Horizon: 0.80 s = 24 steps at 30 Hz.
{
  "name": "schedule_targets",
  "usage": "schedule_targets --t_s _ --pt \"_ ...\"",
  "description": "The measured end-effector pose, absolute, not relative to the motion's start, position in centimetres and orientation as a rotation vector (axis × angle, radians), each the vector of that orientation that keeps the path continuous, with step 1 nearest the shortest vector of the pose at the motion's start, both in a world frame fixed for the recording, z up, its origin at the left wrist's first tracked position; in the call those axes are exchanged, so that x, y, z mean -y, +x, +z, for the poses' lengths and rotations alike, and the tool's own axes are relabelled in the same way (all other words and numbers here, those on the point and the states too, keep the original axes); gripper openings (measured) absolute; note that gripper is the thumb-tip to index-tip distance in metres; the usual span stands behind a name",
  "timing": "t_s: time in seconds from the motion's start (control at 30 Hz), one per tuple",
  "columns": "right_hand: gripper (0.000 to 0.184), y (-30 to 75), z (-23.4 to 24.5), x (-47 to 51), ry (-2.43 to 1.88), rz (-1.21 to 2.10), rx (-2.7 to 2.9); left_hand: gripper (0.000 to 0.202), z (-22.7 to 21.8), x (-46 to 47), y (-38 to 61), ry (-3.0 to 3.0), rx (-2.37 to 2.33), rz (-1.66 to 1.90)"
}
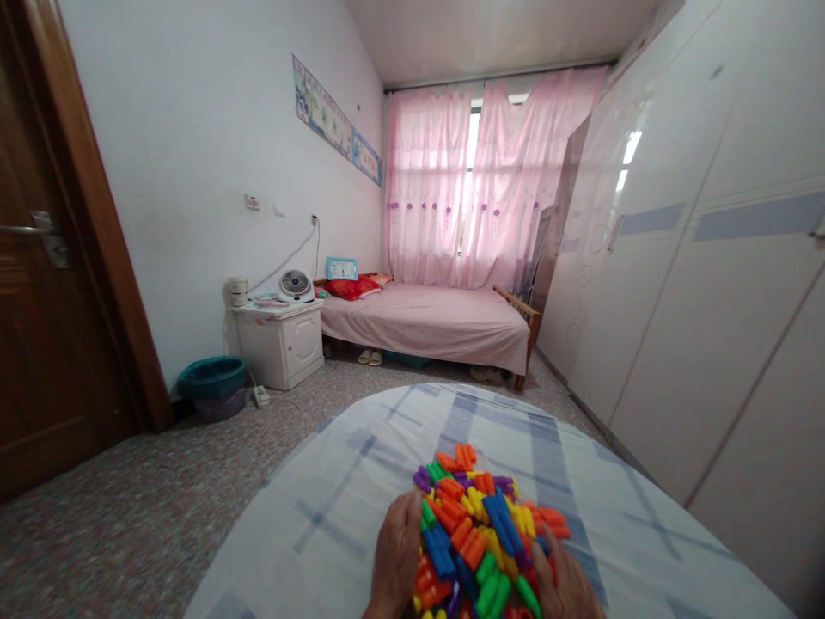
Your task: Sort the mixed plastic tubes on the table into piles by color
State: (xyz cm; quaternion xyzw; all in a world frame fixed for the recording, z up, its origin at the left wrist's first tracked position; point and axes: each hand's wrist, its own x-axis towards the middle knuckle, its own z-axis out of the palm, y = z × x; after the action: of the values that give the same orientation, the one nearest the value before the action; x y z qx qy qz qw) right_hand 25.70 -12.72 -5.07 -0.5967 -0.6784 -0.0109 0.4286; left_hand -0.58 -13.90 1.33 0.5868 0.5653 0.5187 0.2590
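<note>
A heap of small plastic toy building pieces (473,540), shaped like short joined tubes, lies on the table near its front edge. Orange, yellow, green, blue, purple and red pieces are mixed in it. My left hand (395,548) rests along the heap's left side, open, its edge against the pieces and its fingertips partly turned from view. On the right side, my right hand (563,578) is open with its fingers over the outer pieces, touching them. Neither hand visibly grips a piece. The lower parts of both hands run out of the picture.
The round table carries a white and blue checked cloth (335,490). Beyond it stand a bed (438,318), a white bedside cabinet (277,344) with a small fan (296,284), and a teal-lined bin (212,387). A tall white wardrobe (696,327) lines the right side.
</note>
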Motion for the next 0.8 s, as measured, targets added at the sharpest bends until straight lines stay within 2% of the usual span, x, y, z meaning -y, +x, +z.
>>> schedule_targets --t_s 0.1,0.23,0.43,0.8 --pt "0.040 23.3 -3.3 13.6 -1.464 0.301 1.485 0.046 1.5 14.0 -0.1 1.531 -1.530 1.416" --pt "0.057 19.8 0.0 15.3 -1.478 0.543 1.282 0.045 1.7 14.3 0.6 1.499 -1.555 1.438" --pt "0.062 17.8 2.8 16.6 -1.347 0.900 1.065 0.042 1.5 14.2 1.1 1.651 -1.508 1.399" --pt "0.059 15.5 5.6 18.6 -1.166 0.850 1.203 0.046 0.7 14.2 1.8 1.588 -1.415 1.503"
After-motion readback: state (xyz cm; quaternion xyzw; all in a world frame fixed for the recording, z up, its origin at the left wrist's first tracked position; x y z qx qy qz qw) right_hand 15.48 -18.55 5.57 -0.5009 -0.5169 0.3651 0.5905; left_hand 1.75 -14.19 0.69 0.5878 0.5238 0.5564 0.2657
